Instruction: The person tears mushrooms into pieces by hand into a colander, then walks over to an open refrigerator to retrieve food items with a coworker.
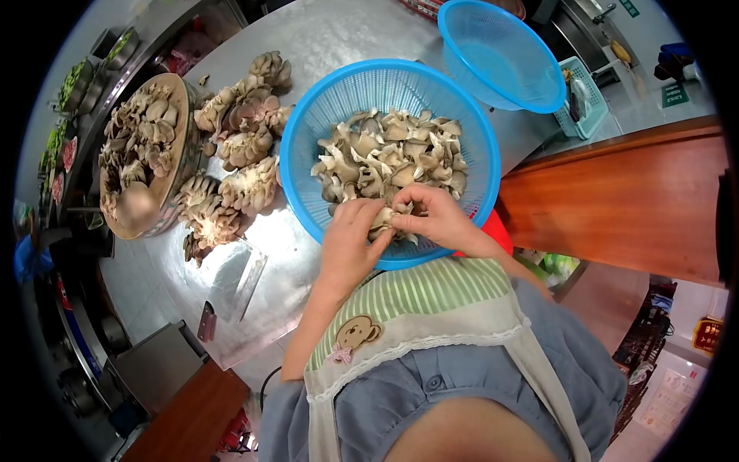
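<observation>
Over the near side of a blue plastic colander [297, 202], my two hands meet on a small oyster mushroom piece [382, 220]. My left hand [351, 240] has its fingers curled round one side of the piece. From the other side my right hand [440, 220] pinches it between thumb and fingers. Much of the piece is hidden by the fingers. Beneath and beyond them, loose grey-brown oyster mushrooms [392, 150] lie heaped in the colander.
Whole oyster mushroom clusters [250, 185] lie left of the colander on the metal table [327, 31]. A round wooden board [167, 202] bears more mushrooms. A cleaver [208, 322] lies near the table edge. A second blue basket [500, 65] stands at back right, beside a pale green basket [593, 115].
</observation>
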Demonstrator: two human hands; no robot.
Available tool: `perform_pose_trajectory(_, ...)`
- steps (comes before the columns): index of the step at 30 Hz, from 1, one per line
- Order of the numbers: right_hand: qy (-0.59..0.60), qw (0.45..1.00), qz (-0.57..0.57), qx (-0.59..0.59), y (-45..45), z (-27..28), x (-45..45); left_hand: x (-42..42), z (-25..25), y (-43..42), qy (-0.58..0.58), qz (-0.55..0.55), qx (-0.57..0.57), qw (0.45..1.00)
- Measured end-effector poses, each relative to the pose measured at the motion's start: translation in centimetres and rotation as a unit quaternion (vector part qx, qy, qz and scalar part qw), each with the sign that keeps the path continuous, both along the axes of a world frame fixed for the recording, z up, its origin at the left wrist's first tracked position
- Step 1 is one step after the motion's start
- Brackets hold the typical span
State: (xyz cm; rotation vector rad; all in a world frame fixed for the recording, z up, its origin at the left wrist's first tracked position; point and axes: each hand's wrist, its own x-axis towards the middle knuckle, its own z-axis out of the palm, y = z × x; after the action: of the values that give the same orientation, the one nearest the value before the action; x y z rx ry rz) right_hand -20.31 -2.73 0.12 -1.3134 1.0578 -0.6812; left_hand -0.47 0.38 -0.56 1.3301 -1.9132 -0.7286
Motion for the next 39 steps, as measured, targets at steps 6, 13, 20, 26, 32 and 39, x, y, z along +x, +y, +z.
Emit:
perform_pose_trajectory(6, 0.008, 0.996, -0.090, -0.019, -0.9, -0.7, -2.1, 0.4, 0.1, -0.4, 0.034, 0.014, 0.057, 0.998)
perform_pose_trajectory(13, 0.256, 0.878, -0.129, -0.383, -2.8, 2.9, -1.6, 0.3, 0.8, -0.8, 0.047, -0.020, 0.046, 0.998)
perform_pose_trajectory(20, 0.112, 0.976, 0.066, -0.174, -1.5, 0.8, 0.9, 0.0, 0.5, -0.7, 0.046, 0.000, 0.020, 0.999)
perform_pose_trajectory(26, 0.009, 0.996, -0.061, -0.069, -0.9, -1.3, 1.1, -1.0, 0.6, -1.0, 0.088, 0.052, 0.093, 0.990)
perform_pose_trajectory(32, -0.068, 0.982, -0.173, -0.008, -1.9, -1.9, 0.0, -0.9, -0.4, -1.1, 0.024, 0.033, 0.121, 0.992)
perform_pose_trajectory(39, 0.050, 0.975, -0.076, -0.201, -1.7, 0.1, 1.1, -1.0, 0.8, -3.5, 0.165, 0.072, 0.007, 0.984)
